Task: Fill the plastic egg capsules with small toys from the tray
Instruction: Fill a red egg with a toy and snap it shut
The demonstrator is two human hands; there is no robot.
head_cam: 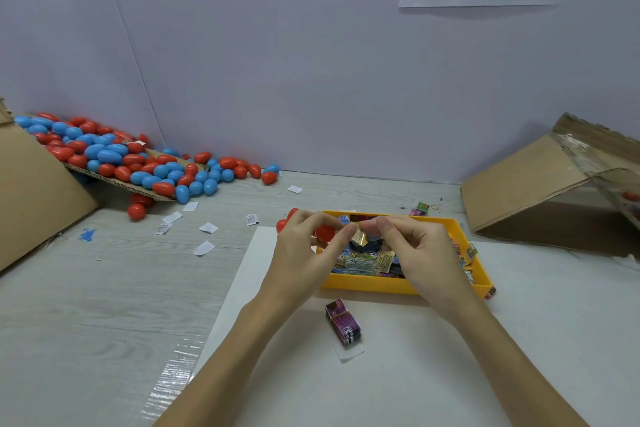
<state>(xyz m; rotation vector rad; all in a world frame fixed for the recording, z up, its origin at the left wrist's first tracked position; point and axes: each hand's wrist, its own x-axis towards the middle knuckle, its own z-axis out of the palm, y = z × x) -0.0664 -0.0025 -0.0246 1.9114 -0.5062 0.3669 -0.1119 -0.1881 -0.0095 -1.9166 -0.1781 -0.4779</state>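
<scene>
Over the yellow tray, both hands meet on one small gold toy packet. My left hand pinches the packet's left edge and also holds a red capsule half against its palm. My right hand pinches the packet from the right with thumb and forefinger. The tray holds several small printed toy packets. More red capsule pieces peek out behind my left hand. A heap of red and blue egg capsules spills from a cardboard flap at the far left.
A purple banded bundle of packets lies on the white sheet in front of the tray. White paper scraps litter the table. Cardboard boxes stand at the left and right. A wall closes the back.
</scene>
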